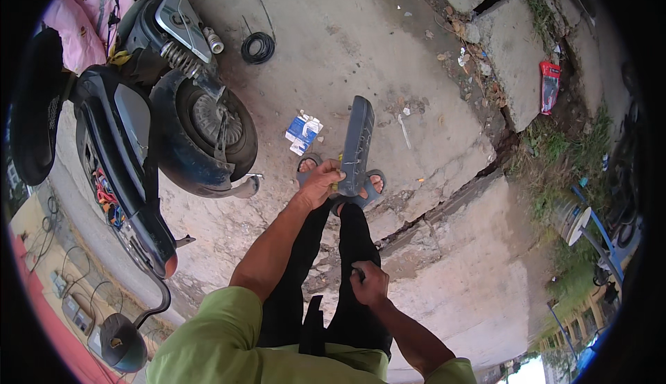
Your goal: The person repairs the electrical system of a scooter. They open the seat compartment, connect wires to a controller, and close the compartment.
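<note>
My left hand [322, 181] is closed round the near end of a long, dark grey piece with rounded ends [356, 141]. It looks like a padded backrest, with light scuffs along one side, and is held upright in front of my feet. A bit of yellow shows beside my fingers, too small to make out. Near my right thigh, my right hand [370, 283] is curled into a fist. A small black tip [359, 273] pokes out by its thumb; the rest of that object is hidden in the fingers.
A scooter with its rear wheel [208, 127] and uncovered body [121, 162] stands at left. On the concrete lie a blue-and-white carton [303, 133] and a coil of black cable [258, 48]. A cracked slab edge [444, 207] crosses the right, near a red packet [549, 87] and grass.
</note>
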Demonstrator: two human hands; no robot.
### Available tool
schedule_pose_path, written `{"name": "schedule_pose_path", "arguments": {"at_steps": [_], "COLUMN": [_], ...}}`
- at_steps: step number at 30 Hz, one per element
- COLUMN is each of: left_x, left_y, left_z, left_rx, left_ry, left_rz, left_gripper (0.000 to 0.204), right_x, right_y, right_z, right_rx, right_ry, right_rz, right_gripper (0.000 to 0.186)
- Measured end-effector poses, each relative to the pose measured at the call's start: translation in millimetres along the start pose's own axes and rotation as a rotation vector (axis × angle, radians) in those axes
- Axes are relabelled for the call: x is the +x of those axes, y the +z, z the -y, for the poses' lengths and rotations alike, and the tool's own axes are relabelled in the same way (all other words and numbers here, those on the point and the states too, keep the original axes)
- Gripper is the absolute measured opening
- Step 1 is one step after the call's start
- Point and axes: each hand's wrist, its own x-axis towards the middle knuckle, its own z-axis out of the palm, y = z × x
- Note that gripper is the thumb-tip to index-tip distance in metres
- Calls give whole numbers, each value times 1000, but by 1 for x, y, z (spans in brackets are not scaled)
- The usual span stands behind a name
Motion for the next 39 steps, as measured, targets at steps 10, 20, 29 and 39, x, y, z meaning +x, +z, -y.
{"name": "schedule_pose_path", "arguments": {"at_steps": [10, 20, 29, 39], "left_x": [-257, -403, -477, -584], "left_y": [127, 205, 211, 202], "left_z": [-29, -76, -82, -99], "left_rx": [245, -11, 309, 631], "left_ry": [55, 131, 303, 512], "left_rz": [169, 380, 190, 47], "left_gripper": [33, 44, 32, 26], "right_x": [25, -47, -82, -68], "right_y": [-48, -149, -228, -251], "right_z": [46, 171, 267, 341], "right_rx": [1296, 1341, 1105, 1128], "right_ry": [640, 102, -243, -175], "right_rz": [100, 193, 274, 229], "right_gripper": [63, 62, 83, 59]}}
